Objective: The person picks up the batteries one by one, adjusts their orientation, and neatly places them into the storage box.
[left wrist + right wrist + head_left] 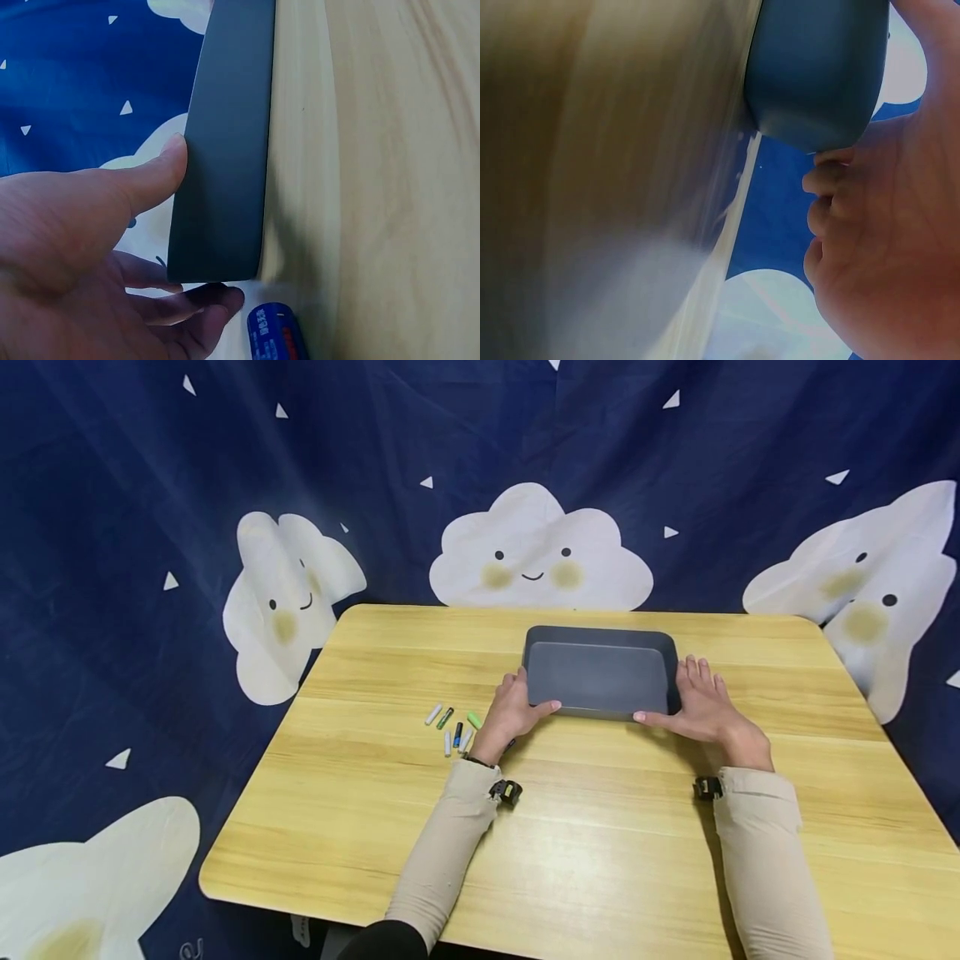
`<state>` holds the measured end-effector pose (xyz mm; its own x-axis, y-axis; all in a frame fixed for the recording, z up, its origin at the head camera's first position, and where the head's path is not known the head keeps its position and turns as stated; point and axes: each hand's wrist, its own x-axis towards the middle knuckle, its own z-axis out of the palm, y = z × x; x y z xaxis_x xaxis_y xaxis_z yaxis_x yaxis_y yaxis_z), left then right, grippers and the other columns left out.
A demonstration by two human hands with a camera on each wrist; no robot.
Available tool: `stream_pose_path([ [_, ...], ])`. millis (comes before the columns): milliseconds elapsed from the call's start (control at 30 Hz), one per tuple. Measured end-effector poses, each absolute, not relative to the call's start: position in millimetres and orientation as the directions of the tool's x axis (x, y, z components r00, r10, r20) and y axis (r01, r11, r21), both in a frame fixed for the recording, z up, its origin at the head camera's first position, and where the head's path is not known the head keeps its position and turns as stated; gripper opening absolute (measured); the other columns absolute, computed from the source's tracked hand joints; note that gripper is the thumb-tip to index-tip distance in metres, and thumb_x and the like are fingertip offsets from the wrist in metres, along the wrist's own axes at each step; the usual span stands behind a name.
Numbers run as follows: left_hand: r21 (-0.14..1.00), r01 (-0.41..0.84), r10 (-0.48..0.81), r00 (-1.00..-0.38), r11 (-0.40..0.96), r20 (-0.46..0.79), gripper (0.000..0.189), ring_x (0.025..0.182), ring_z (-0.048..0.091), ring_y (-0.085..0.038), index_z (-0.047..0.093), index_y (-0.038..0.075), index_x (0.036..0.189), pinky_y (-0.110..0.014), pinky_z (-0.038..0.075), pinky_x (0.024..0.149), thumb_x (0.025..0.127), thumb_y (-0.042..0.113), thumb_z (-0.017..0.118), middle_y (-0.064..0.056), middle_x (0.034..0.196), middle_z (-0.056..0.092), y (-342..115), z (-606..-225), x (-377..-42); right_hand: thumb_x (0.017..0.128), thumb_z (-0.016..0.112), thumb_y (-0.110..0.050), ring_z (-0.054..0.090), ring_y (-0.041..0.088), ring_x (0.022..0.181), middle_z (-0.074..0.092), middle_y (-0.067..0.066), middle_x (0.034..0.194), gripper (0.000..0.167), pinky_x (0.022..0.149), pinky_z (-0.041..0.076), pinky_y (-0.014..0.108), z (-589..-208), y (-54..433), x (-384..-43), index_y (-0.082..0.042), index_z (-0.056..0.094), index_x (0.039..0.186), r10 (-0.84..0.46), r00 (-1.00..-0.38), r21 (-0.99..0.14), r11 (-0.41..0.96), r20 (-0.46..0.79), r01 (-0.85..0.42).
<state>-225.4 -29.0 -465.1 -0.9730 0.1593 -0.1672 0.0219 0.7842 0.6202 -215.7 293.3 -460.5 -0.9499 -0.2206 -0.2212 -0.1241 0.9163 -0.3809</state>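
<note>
A dark grey rectangular tray (600,678) lies toward the back of the table, its inside bare. My left hand (512,714) holds its near left corner, thumb on the front rim and fingers at the left end. In the left wrist view that thumb lies against the tray's long wall (225,150), the fingers bent at its end. My right hand (703,706) rests at the near right corner, fingers straight along the right side, thumb along the front rim. The tray's end wall (814,75) touches those fingers in the right wrist view.
Left of my left hand lie several small batteries, among them a dark blue one (457,735), a green one (474,720) and a white one (432,714). A blue battery (276,334) lies close to the left fingertips. Behind the wooden table (315,827) hangs a blue cloud-patterned curtain (390,443).
</note>
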Motion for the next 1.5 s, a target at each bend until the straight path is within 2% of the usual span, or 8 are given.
stream_pose_path([
  [333, 0.541, 0.096, 0.211, -0.966, 0.835, -0.153, 0.096, 0.151, 0.035, -0.038, 0.019, 0.001, 0.164, -0.047, 0.04, 0.119, 0.098, 0.054, 0.065, -0.024, 0.163, 0.031, -33.1, -461.1, -229.3, 0.087, 0.064, -0.074, -0.019, 0.054, 0.154, -0.022, 0.035, 0.164, 0.136, 0.122, -0.005, 0.072, -462.2, 296.9, -214.9, 0.015, -0.012, 0.157, -0.219, -0.945, -0.414, 0.904, -0.241, -0.104],
  [500, 0.575, 0.166, 0.273, -0.957, 0.801, -0.103, 0.085, 0.145, 0.04, -0.037, 0.027, 0.001, 0.162, -0.048, 0.041, 0.117, 0.101, 0.048, 0.063, -0.024, 0.159, 0.036, -47.1, -447.9, -233.4, 0.087, 0.065, -0.072, -0.021, 0.054, 0.153, -0.024, 0.034, 0.164, 0.135, 0.122, -0.007, 0.072, -462.6, 298.8, -215.0, 0.014, -0.013, 0.157, -0.22, -0.945, -0.433, 0.896, -0.244, -0.097],
  [667, 0.615, 0.231, 0.369, -0.924, 0.754, -0.105, 0.078, 0.129, 0.053, -0.032, 0.033, 0.006, 0.162, -0.046, 0.049, 0.107, 0.102, 0.046, 0.062, -0.02, 0.148, 0.046, -78.9, -428.7, -233.2, 0.087, 0.063, -0.074, -0.02, 0.055, 0.154, -0.023, 0.035, 0.164, 0.136, 0.122, -0.007, 0.072, -461.6, 298.3, -216.8, 0.015, -0.013, 0.157, -0.221, -0.945, -0.416, 0.904, -0.243, -0.105],
  [867, 0.599, 0.345, 0.482, -0.873, 0.722, -0.078, 0.066, 0.121, 0.059, -0.034, 0.043, 0.007, 0.157, -0.047, 0.052, 0.098, 0.102, 0.035, 0.066, -0.025, 0.137, 0.056, -131.5, -409.4, -238.5, 0.088, 0.063, -0.074, -0.019, 0.055, 0.153, -0.02, 0.037, 0.164, 0.136, 0.122, -0.007, 0.073, -458.9, 296.8, -217.9, 0.016, -0.013, 0.156, -0.224, -0.945, -0.402, 0.909, -0.24, -0.113],
  [1000, 0.585, 0.396, 0.512, -0.858, 0.708, -0.039, 0.058, 0.1, 0.063, -0.031, 0.053, 0.006, 0.151, -0.041, 0.053, 0.082, 0.1, 0.027, 0.07, -0.023, 0.12, 0.065, -168.4, -407.6, -245.9, 0.088, 0.063, -0.073, -0.019, 0.056, 0.153, -0.021, 0.037, 0.164, 0.136, 0.121, -0.007, 0.073, -458.5, 296.4, -217.5, 0.016, -0.013, 0.156, -0.229, -0.942, -0.405, 0.907, -0.245, -0.115],
  [1100, 0.589, 0.402, 0.516, -0.856, 0.701, -0.03, 0.057, 0.084, 0.057, -0.023, 0.057, 0.004, 0.147, -0.035, 0.047, 0.074, 0.096, 0.02, 0.075, -0.015, 0.101, 0.064, -193.8, -412.4, -248.4, 0.088, 0.063, -0.073, -0.018, 0.056, 0.153, -0.019, 0.037, 0.164, 0.135, 0.121, -0.006, 0.073, -459.6, 295.4, -218.0, 0.016, -0.012, 0.156, -0.235, -0.942, -0.406, 0.906, -0.24, -0.122],
  [1200, 0.599, 0.399, 0.526, -0.849, 0.695, -0.045, 0.058, 0.077, 0.05, -0.018, 0.058, -0.001, 0.144, -0.031, 0.043, 0.072, 0.092, 0.013, 0.078, -0.01, 0.088, 0.058, -215.1, -418.9, -249.8, 0.088, 0.063, -0.073, -0.017, 0.057, 0.153, -0.019, 0.037, 0.164, 0.135, 0.121, -0.005, 0.073, -460.1, 294.8, -219.1, 0.016, -0.012, 0.157, -0.238, -0.943, -0.406, 0.905, -0.233, -0.128],
  [1500, 0.597, 0.343, 0.538, -0.824, 0.725, -0.18, 0.065, 0.074, 0.042, -0.016, 0.058, -0.002, 0.143, -0.029, 0.037, 0.072, 0.085, 0.007, 0.084, -0.016, 0.083, 0.05, -247.7, -437.8, -249.6, 0.088, 0.065, -0.071, -0.016, 0.057, 0.153, -0.017, 0.039, 0.165, 0.135, 0.122, -0.006, 0.072, -458.7, 295.0, -217.3, 0.017, -0.011, 0.156, -0.243, -0.943, -0.423, 0.897, -0.226, -0.129],
])
